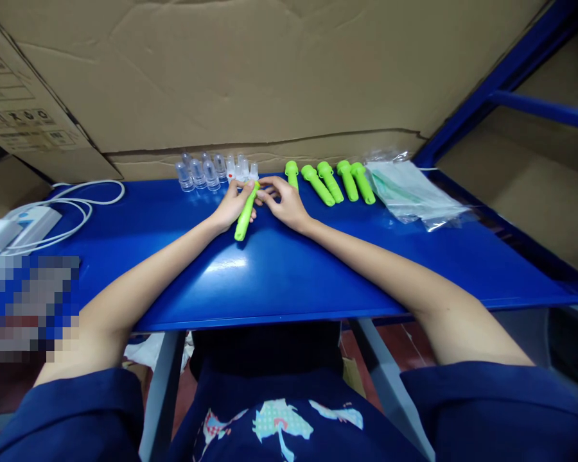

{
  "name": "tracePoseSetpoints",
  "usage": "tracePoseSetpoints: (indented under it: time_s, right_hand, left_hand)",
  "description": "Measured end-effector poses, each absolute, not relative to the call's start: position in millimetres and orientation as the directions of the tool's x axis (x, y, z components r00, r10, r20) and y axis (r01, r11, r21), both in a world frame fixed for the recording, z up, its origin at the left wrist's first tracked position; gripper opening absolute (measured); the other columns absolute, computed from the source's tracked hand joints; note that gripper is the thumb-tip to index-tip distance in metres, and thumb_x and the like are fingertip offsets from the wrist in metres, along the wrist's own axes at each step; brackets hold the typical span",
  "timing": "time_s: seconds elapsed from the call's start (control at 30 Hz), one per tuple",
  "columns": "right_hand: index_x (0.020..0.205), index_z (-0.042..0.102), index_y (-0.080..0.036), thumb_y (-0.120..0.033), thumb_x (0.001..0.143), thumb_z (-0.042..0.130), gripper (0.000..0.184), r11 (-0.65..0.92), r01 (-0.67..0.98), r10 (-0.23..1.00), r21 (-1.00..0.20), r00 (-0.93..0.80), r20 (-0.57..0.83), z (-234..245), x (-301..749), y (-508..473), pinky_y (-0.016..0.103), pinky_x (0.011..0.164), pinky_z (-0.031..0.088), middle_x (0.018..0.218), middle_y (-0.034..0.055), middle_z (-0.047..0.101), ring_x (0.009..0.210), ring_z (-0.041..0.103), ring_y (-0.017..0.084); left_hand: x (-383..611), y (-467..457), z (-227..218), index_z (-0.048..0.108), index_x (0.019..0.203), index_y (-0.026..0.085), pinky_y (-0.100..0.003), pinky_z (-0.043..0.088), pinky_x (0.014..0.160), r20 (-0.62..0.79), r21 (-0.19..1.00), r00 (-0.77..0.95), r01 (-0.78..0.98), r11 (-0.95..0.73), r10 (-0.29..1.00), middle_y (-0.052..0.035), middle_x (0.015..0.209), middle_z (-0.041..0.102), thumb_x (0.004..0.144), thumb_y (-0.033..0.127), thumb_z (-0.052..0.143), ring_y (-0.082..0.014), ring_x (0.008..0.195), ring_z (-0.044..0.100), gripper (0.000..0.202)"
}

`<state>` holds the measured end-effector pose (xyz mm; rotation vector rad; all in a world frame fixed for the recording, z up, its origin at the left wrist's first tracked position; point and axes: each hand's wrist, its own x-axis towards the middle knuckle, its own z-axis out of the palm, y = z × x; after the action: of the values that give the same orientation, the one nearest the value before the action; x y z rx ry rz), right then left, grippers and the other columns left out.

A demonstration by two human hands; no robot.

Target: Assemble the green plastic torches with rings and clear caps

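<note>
Head camera: the left hand [231,205] pinches a green tube [245,215] above the blue counter [293,276], while the right hand [286,204] curls at its far end, its grip unclear. Five similar tubes [331,183] lie nearby.

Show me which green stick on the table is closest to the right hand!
The leftmost green stick on the table, behind the right hand; the other four are farther right, in pairs.

A blue table with big brown cardboard behind it.
The cardboard wall [270,77] is creased, with printing on its left part. A blue bar [544,109] is on the right. Light shines white on the blue table [293,289]. Grey legs [161,391] stand over a red floor [409,346].
</note>
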<state>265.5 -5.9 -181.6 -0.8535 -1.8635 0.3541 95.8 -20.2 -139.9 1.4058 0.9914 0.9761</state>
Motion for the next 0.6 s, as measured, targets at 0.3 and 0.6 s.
tracePoseSetpoints:
  time_s: [0.3, 0.6]
  right_hand:
    - [0.129, 0.064, -0.016, -0.047, 0.105, 0.047, 0.043, 0.754, 0.472, 0.619, -0.457, -0.276, 0.735, -183.7, 257.5, -18.9, 0.046, 0.100, 0.056, 0.124, 0.0180, 0.067, 0.113, 0.066, 0.028]
    - [0.108, 0.069, -0.015, -0.034, 0.105, 0.045, 0.030, 0.715, 0.510, 0.658, -0.479, -0.258, 0.708, -180.4, 265.5, -8.2, 0.038, 0.086, 0.057, 0.104, 0.0131, 0.071, 0.092, 0.070, 0.023]
  left_hand:
    - [106.6, -27.9, -141.6, 0.034, 0.109, 0.021, -0.018, 0.048, 0.047, -0.003, 1.000, 0.206, -0.013, 0.006, 0.979, 0.0091, 0.065, 0.059, 0.111, 0.037, 0.034, -0.0066, 0.043, 0.058, 0.017]
    - [106.8, -29.1, -140.9, 0.033, 0.101, 0.022, -0.018, 0.048, 0.045, -0.001, 1.000, 0.240, 0.014, -0.002, 0.971, 0.0074, 0.073, 0.062, 0.111, 0.034, 0.033, -0.0056, 0.043, 0.058, 0.016]
